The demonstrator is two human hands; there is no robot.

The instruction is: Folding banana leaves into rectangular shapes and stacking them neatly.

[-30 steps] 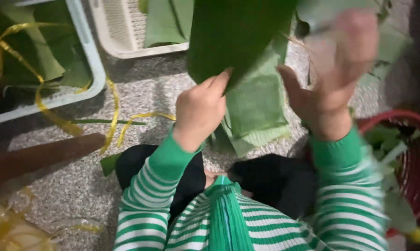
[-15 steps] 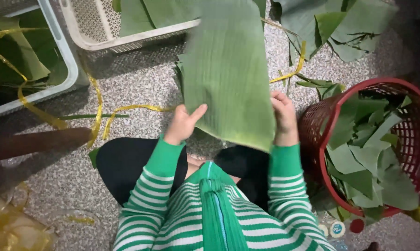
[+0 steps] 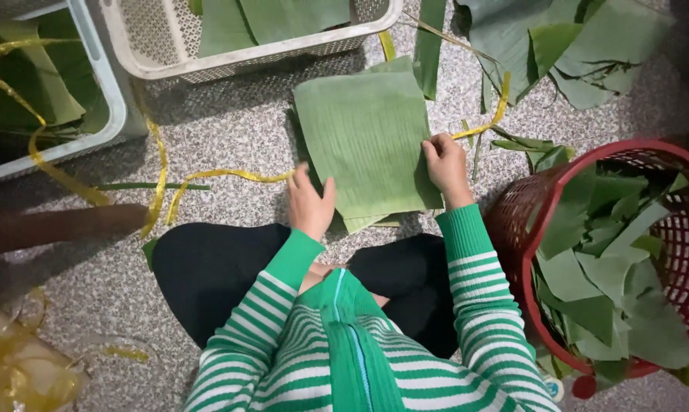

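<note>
Both hands flat on the banana leaf sheet (image 3: 367,141), which lies atop a leaf stack on the speckled floor (image 3: 237,130): left hand (image 3: 311,202) pressing its near edge, right hand (image 3: 446,164) pinning its right edge, each grip spread wide, clutching nothing. Red basket (image 3: 512,214) of leaf scraps sits just right.

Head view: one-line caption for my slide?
Both hands, left hand and right hand, press a green leaf sheet flat on the floor beside a red basket.

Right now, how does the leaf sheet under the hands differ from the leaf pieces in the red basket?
The leaf sheet lies flat on the floor as a neat, roughly rectangular piece; the leaf pieces in the red basket are irregular scraps piled at angles. The sheet is larger than any single scrap. The left hand and right hand rest on the sheet's lower edge; nothing touches the scraps. Both are green.
</note>
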